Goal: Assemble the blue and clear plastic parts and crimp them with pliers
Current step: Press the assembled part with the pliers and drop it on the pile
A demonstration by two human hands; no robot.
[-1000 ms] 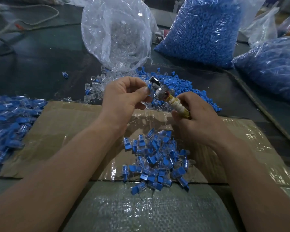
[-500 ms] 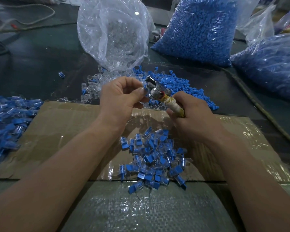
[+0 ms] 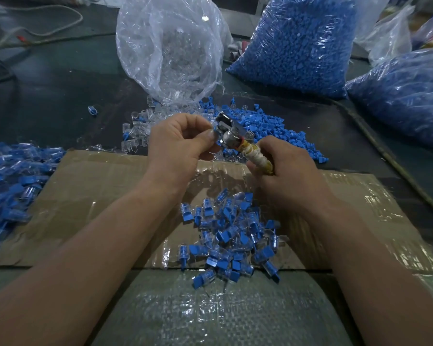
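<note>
Bare cardboard (image 3: 90, 196) L; assembled pile (image 3: 230, 236) betw forearms

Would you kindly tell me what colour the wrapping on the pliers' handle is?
Yellowish cream wrapping, best in the head view.

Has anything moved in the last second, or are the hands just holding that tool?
Nothing visibly changed. The left hand still pinches a small part at the head of the pliers, and the right hand still grips their wrapped handle. The pile of assembled parts on the cardboard lies as before; the view only shifted slightly.
</note>
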